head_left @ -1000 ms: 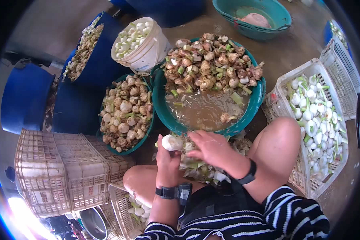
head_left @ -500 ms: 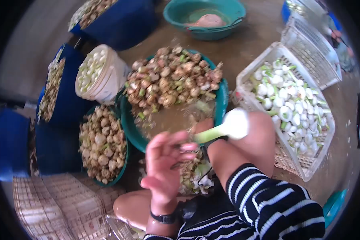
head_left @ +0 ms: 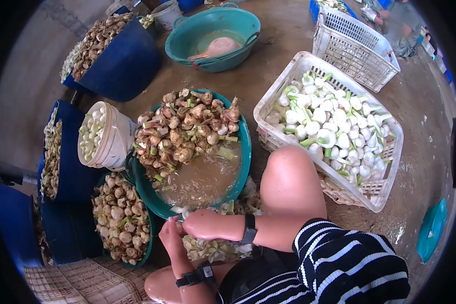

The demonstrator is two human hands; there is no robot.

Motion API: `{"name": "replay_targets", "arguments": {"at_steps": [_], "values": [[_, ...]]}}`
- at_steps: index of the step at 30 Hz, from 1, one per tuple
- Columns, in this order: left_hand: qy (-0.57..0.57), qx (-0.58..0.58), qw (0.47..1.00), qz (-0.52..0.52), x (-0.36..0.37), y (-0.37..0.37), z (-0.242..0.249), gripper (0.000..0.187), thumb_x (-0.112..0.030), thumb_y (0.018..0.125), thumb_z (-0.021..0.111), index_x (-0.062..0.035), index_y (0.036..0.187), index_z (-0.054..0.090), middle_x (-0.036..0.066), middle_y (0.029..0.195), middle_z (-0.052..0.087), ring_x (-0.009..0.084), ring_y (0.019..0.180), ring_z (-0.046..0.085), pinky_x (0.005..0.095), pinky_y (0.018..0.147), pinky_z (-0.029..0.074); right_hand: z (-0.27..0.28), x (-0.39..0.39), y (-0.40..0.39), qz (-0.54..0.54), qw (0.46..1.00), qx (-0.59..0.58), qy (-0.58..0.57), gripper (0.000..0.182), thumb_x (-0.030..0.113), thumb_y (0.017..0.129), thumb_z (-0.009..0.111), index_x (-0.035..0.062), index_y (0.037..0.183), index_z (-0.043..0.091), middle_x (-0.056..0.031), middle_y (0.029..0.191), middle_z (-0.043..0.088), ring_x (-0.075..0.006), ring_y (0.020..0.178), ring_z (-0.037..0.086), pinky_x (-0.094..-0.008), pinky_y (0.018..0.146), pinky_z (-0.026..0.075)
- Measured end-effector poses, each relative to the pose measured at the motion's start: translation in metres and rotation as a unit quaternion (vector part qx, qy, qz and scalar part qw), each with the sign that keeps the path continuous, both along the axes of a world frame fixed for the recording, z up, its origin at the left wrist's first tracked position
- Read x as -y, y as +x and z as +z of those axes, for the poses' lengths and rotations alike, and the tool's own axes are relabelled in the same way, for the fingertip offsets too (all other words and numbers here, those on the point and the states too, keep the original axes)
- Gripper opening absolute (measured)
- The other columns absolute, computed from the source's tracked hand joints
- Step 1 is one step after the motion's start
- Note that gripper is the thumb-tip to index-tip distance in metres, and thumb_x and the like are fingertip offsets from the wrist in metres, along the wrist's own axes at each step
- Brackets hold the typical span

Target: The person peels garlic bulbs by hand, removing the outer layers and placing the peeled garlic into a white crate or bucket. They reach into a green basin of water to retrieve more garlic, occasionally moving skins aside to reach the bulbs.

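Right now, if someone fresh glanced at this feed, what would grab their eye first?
Probably the teal basin at centre, heaped with muddy unpeeled bulbs above murky water. Next, the white crate at right, full of clean white peeled bulbs with green stems. Nearest the camera, the left hand and right hand meet at the basin's near rim, over a pile of peelings; what they hold is hidden.

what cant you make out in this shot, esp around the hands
- Head view: whether the left hand and right hand hold a bulb; the right hand covers the spot where they meet, so neither grip is readable.
- The peelings pile is partly hidden under the right forearm.
- The murky water in the teal basin hides anything sunk in it.
- A person at the top right edge is cut off.
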State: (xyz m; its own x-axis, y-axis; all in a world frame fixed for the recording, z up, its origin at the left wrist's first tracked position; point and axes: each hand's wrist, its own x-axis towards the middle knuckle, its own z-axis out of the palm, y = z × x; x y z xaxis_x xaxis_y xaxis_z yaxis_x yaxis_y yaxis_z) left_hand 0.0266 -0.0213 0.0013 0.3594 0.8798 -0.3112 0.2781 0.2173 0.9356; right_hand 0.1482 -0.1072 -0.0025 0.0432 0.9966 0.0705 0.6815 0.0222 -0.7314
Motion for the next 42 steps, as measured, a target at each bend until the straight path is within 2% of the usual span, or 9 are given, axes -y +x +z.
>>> {"name": "replay_targets", "arguments": {"at_steps": [5,11,17,21,25,30,32,34,42], "values": [[0.013,-0.047,0.998,-0.044,0.004,0.002,0.000,0.030,-0.023,0.088,0.053,0.0052,0.089,0.062,0.000,0.059,0.053,0.0063,0.050,0.047,0.0201,0.048,0.037,-0.005,0.003,-0.003,-0.065,0.987,-0.145,-0.036,0.017,0.018,0.070,0.057,0.0032,0.062,0.061,-0.0144,0.057,0.058,-0.0291,0.056,0.060,-0.0396,0.048,0.046],[0.242,-0.020,0.942,-0.231,-0.004,-0.002,0.016,0.033,-0.021,0.088,0.047,0.0061,0.100,0.061,0.013,0.099,0.060,0.0194,0.095,0.054,0.0289,0.086,0.040,-0.014,-0.001,-0.001,-0.118,0.649,-0.728,-0.187,0.028,0.024,0.087,0.048,-0.0002,0.079,0.061,-0.0060,0.061,0.056,-0.0160,0.056,0.056,-0.0315,0.048,0.049],[-0.035,-0.189,0.948,-0.253,-0.007,-0.016,0.038,0.044,-0.022,0.087,0.054,-0.0020,0.125,0.046,0.008,0.097,0.057,0.0137,0.093,0.053,0.0266,0.081,0.044,-0.025,-0.009,-0.006,-0.123,0.962,-0.240,0.029,0.029,0.022,0.089,0.045,-0.0021,0.081,0.059,-0.0071,0.062,0.057,-0.0145,0.058,0.057,-0.0344,0.053,0.045],[0.312,-0.130,0.905,-0.260,0.018,-0.007,0.049,0.046,0.002,0.068,0.063,-0.0012,0.114,0.055,0.018,0.110,0.056,0.0282,0.105,0.054,0.0326,0.089,0.042,-0.013,-0.013,0.005,-0.185,0.723,-0.637,-0.190,0.025,0.018,0.089,0.046,-0.0013,0.085,0.061,-0.0071,0.071,0.062,-0.0155,0.057,0.057,-0.0304,0.046,0.045],[0.451,-0.183,0.814,-0.318,0.018,-0.011,0.039,0.036,0.003,0.070,0.061,-0.0024,0.105,0.060,0.023,0.122,0.047,0.0379,0.113,0.047,0.0384,0.093,0.040,-0.016,-0.009,0.007,-0.164,0.758,-0.622,-0.104,0.024,0.018,0.090,0.046,-0.0008,0.091,0.060,-0.0074,0.078,0.061,-0.0157,0.060,0.058,-0.0279,0.047,0.049],[0.268,0.022,0.954,-0.135,0.029,-0.012,0.009,0.020,0.000,0.083,0.053,-0.0037,0.102,0.056,0.019,0.120,0.050,0.0320,0.112,0.049,0.0408,0.091,0.042,0.003,0.004,0.009,-0.141,0.613,-0.775,-0.070,0.025,0.019,0.091,0.048,0.0003,0.105,0.056,-0.0056,0.093,0.059,-0.0125,0.082,0.057,-0.0294,0.068,0.052],[0.038,0.183,0.982,0.035,0.026,-0.015,-0.002,0.019,-0.006,0.087,0.049,-0.0060,0.106,0.054,0.017,0.121,0.050,0.0315,0.109,0.051,0.0404,0.090,0.044,0.026,0.017,0.002,-0.065,0.723,-0.687,-0.018,0.023,0.018,0.091,0.049,0.0016,0.106,0.056,-0.0057,0.096,0.059,-0.0129,0.084,0.057,-0.0292,0.069,0.051],[-0.297,0.359,0.871,0.159,0.015,-0.026,-0.014,0.023,-0.023,0.092,0.044,-0.0074,0.106,0.054,0.012,0.114,0.055,0.0277,0.100,0.056,0.0387,0.087,0.048,0.024,0.026,-0.005,0.064,0.889,-0.452,0.035,0.020,0.015,0.089,0.052,0.0048,0.105,0.057,-0.0049,0.102,0.060,-0.0135,0.086,0.058,-0.0279,0.070,0.049],[-0.367,0.355,0.827,0.236,-0.002,-0.049,-0.001,0.025,-0.023,0.091,0.046,-0.0035,0.103,0.056,0.010,0.100,0.062,0.0238,0.092,0.060,0.0341,0.077,0.052,0.042,0.035,0.060,-0.132,0.722,-0.657,0.170,0.025,0.023,0.093,0.043,0.0049,0.104,0.055,-0.0096,0.093,0.063,-0.0157,0.077,0.062,-0.0294,0.067,0.049]]}}
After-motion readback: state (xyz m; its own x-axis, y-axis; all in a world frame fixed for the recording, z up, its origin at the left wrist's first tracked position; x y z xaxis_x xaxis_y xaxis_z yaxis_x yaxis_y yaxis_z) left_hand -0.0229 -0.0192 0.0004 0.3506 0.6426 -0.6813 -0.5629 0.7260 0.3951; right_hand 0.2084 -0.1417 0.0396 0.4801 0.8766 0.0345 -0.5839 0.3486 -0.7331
